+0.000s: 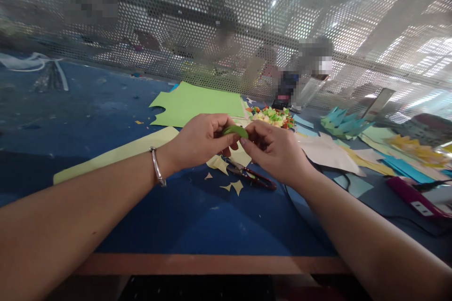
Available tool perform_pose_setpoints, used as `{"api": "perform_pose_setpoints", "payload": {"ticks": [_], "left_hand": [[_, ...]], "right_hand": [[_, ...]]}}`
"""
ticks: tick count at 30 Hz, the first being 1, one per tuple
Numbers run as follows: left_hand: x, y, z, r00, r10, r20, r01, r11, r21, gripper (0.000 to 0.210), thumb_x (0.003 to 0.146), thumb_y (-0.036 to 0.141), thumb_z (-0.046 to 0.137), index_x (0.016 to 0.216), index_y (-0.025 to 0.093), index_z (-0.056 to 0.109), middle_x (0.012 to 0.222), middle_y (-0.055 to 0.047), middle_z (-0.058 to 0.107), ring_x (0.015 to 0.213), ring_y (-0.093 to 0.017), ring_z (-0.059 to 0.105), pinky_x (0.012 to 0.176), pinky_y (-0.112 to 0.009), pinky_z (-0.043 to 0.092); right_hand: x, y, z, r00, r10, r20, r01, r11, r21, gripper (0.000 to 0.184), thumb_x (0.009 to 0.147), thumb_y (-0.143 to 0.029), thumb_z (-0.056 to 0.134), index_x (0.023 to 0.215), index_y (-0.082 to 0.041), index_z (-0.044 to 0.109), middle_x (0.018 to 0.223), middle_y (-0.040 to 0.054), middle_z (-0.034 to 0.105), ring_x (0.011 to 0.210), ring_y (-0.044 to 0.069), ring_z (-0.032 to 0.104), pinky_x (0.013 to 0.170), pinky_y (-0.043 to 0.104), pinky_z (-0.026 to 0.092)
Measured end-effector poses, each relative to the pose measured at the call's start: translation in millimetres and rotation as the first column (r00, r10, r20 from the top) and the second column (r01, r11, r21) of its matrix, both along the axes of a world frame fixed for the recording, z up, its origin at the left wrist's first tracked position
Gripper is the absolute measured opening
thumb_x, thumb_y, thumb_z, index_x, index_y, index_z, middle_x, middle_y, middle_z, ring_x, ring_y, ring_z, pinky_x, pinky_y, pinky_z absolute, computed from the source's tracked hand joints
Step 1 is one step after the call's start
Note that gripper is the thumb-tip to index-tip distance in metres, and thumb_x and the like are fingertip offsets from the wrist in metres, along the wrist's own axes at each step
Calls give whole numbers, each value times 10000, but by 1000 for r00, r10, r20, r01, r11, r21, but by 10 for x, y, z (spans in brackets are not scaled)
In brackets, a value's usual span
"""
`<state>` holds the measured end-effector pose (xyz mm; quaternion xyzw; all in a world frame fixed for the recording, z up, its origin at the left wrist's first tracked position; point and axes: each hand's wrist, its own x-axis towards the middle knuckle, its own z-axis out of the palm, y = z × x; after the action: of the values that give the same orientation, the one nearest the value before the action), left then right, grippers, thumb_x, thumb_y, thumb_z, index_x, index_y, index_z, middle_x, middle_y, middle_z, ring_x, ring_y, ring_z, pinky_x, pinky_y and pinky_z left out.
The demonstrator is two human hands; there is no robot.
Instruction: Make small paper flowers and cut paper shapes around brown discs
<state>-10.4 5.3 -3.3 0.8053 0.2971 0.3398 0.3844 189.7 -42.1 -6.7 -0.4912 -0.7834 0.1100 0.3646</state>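
A small curved piece of green paper [236, 130] is pinched between both hands above the table. My left hand [206, 136], with a silver bracelet at the wrist, grips its left end between thumb and fingers. At the other end, the thumb and fingertips of my right hand [273, 146] close on it. Just below the hands lies a pair of scissors [259, 178] with dark red handles, partly hidden. Pale yellow paper scraps [237, 188] are scattered beside the scissors.
Behind my hands lie a large light green sheet [205, 103] and a pile of small coloured paper pieces [273, 116]. A pale yellow sheet [116, 155] is under my left arm. To the right are blue paper shapes [342, 122] and a purple power strip [411, 197]. A perforated metal screen [197, 33] stands behind.
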Motion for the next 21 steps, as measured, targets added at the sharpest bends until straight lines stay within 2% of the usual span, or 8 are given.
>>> {"api": "perform_pose_setpoints", "payload": {"ticks": [7,14,21], "left_hand": [[36,-79,26,998,35,-52,-29,992,122,93,928,262,624,899,178,653,759,8,758,658,-120,727,604,-201,514],[42,-62,10,999,45,-30,-43,997,64,151,939,332,621,942,183,648,806,-10,775,691,-149,753,615,-223,536],[25,-60,-4,989,120,-86,-103,978,180,97,887,268,637,879,181,678,731,4,757,653,-138,730,588,-221,488]], "right_hand": [[-34,-25,-10,999,-34,-34,36,998,53,86,831,-187,589,746,-200,592,597,-52,451,532,106,392,512,261,306],[-7,27,-38,997,-38,-65,43,997,70,57,809,-175,573,761,-207,575,640,-43,479,571,114,416,547,264,332],[0,36,-46,998,-62,-24,63,995,79,78,793,-182,593,737,-211,546,633,-49,486,571,111,432,553,260,336]]}}
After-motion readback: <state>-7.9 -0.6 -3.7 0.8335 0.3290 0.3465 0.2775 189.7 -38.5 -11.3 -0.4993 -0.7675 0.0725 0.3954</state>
